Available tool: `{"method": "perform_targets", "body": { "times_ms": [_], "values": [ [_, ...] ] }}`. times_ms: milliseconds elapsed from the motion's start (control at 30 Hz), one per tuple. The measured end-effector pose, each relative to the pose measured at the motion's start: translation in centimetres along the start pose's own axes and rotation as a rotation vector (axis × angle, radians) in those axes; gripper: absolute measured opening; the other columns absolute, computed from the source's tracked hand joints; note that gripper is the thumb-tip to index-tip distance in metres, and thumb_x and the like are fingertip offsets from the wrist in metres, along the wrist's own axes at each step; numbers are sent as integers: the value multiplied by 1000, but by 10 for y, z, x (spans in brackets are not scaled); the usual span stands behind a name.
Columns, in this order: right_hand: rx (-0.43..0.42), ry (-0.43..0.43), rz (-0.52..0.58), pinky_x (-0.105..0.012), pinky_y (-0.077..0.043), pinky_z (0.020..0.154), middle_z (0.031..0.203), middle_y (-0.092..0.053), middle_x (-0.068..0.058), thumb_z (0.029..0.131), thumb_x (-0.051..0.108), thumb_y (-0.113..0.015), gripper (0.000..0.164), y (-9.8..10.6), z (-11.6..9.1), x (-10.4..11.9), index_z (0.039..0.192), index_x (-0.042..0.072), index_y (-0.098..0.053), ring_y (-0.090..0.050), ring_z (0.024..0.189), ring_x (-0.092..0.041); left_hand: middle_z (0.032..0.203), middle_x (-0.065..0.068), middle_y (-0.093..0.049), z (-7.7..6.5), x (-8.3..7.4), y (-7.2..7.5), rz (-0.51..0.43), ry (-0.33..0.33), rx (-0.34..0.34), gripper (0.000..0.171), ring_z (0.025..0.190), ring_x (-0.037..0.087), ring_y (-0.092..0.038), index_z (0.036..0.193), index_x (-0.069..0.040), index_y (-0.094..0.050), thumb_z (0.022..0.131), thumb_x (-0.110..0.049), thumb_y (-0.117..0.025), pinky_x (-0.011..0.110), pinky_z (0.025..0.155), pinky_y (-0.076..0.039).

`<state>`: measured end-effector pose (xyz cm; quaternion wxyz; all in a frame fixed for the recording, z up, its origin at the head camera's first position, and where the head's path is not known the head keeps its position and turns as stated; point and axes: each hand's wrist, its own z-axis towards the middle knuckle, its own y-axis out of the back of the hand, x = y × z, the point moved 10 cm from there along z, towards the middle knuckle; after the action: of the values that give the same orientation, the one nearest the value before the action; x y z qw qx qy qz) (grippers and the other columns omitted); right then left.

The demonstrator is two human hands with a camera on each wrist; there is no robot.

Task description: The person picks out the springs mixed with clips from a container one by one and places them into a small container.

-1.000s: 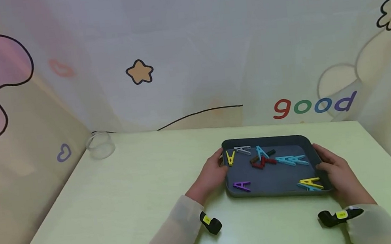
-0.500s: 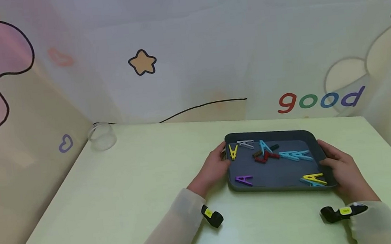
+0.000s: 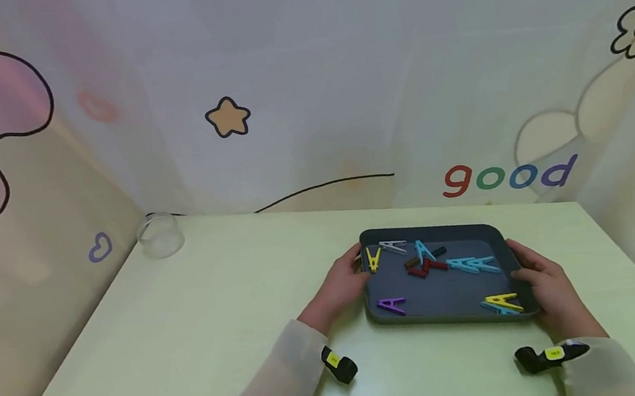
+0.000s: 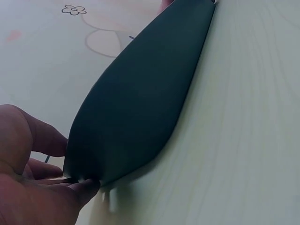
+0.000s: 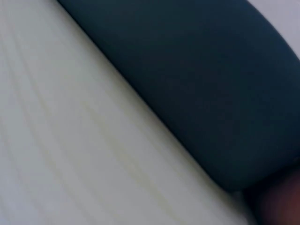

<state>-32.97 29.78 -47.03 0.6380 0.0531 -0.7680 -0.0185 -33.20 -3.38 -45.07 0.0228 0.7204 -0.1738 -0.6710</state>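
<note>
We note both hands clamped on a dark grey, shallow rectangular tray with rounded corners (image 3: 443, 291): the left hand (image 3: 337, 289) grips its left wall, thumb at the rim, and the right hand (image 3: 551, 293) grips the wall opposite, thumb likewise at the rim. The tray sits between the two hands, above a pale, wood-grained surface (image 3: 235, 303); we cannot tell whether its whole base touches down. Just inside the wall by the left hand we see a yellow A-shaped clothespin (image 3: 374, 267), with a pale grey clothespin (image 3: 393, 245) farther out from that hand. A purple clothespin (image 3: 401, 302) lies to the right of the left hand, toward the person. Midway between the hands, on their far side, a light blue clothespin (image 3: 424, 252) lies among small dark red, ribbed pieces (image 3: 437, 265). Left of the right hand's thumb we count a pair of overlapping sky-blue clothespins (image 3: 463, 264); in the corner nearer the person from that thumb, a second yellow clothespin (image 3: 502, 298) overlaps a blue one. Well left of the left hand, at the far edge, we log a clear, round, see-through container (image 3: 162, 239). The right wrist view shows only a blurred bit of its hand.
</note>
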Motion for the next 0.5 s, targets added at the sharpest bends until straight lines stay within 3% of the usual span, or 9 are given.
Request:
{"method": "perform_targets", "body": {
  "times_ms": [100, 233, 333, 500],
  "values": [
    [14, -3, -66, -6, -46, 81, 164, -7, -3, 100, 7, -39, 60, -6, 6, 2, 154, 28, -23, -33, 133, -12, 158, 10, -29, -4, 1, 6, -3, -1, -14, 67, 144, 27, -33, 154, -7, -22, 92, -1, -49, 40, 114, -33],
    [29, 7, -9, -6, -46, 80, 164, -8, 0, 100, 5, -40, 60, -9, 13, 8, 153, 30, -25, -29, 135, -14, 159, 10, -26, -5, -6, 16, 7, -10, -48, 67, 144, 27, -32, 154, -7, -21, 93, -6, -49, 40, 114, -32],
    [30, 19, 85, -7, -48, 80, 163, -9, 4, 100, 4, -41, 60, 0, 9, 10, 152, 30, -27, -34, 128, -7, 161, 7, -24, -1, -14, 17, -2, -7, -50, 68, 145, 27, -30, 155, -11, -19, 95, -12, -51, 42, 114, -32],
    [17, 43, 116, -6, -48, 79, 162, -8, 12, 101, 6, -40, 58, 28, -7, 9, 152, 30, -27, -40, 120, 6, 161, 0, -24, 9, -28, 11, -11, -6, -50, 72, 146, 23, -29, 156, -18, -19, 95, -23, -58, 44, 113, -35]
  ]
}}
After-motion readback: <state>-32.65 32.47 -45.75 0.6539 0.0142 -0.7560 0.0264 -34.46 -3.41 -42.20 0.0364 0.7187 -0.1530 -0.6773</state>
